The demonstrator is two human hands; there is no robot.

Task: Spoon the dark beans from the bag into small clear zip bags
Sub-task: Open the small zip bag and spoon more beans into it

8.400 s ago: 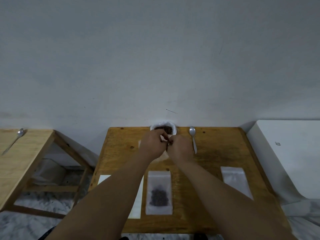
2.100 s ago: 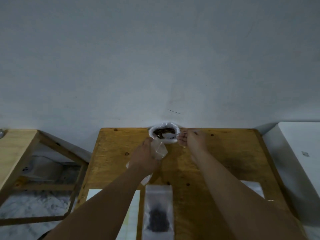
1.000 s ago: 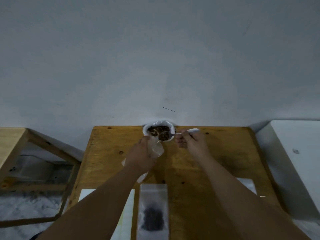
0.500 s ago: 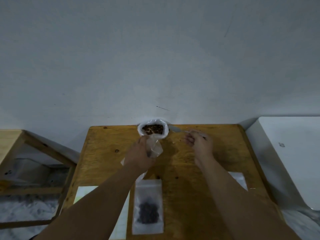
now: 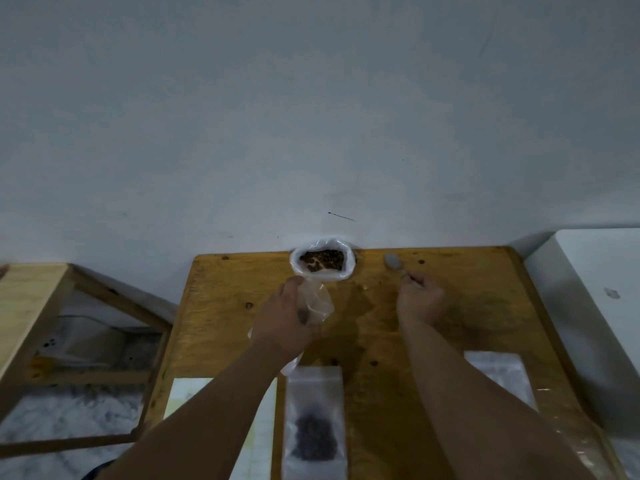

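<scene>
Gripping a clear zip bag [image 5: 318,303] just in front of the bean bag [image 5: 323,263], the left hand [image 5: 282,320] curled round it; right of the bean bag, the right hand [image 5: 419,299] pinched the spoon [image 5: 392,261] by its handle.

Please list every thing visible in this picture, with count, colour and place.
table: one, brown wood, centre.
bean bag: one, white plastic with dark beans, table's far edge.
spoon: one, grey metal, right of the bean bag.
held zip bag: one, clear, just before the bean bag.
filled zip bag: one, clear with dark beans, flat at near edge.
empty zip bag: one, clear, flat at table's right.
pale sheet: one, whitish, near left corner.
side table: one, light wood, left.
white block: one, far right.
left hand: one, grips the held zip bag.
right hand: one, pinches the spoon's handle.
</scene>
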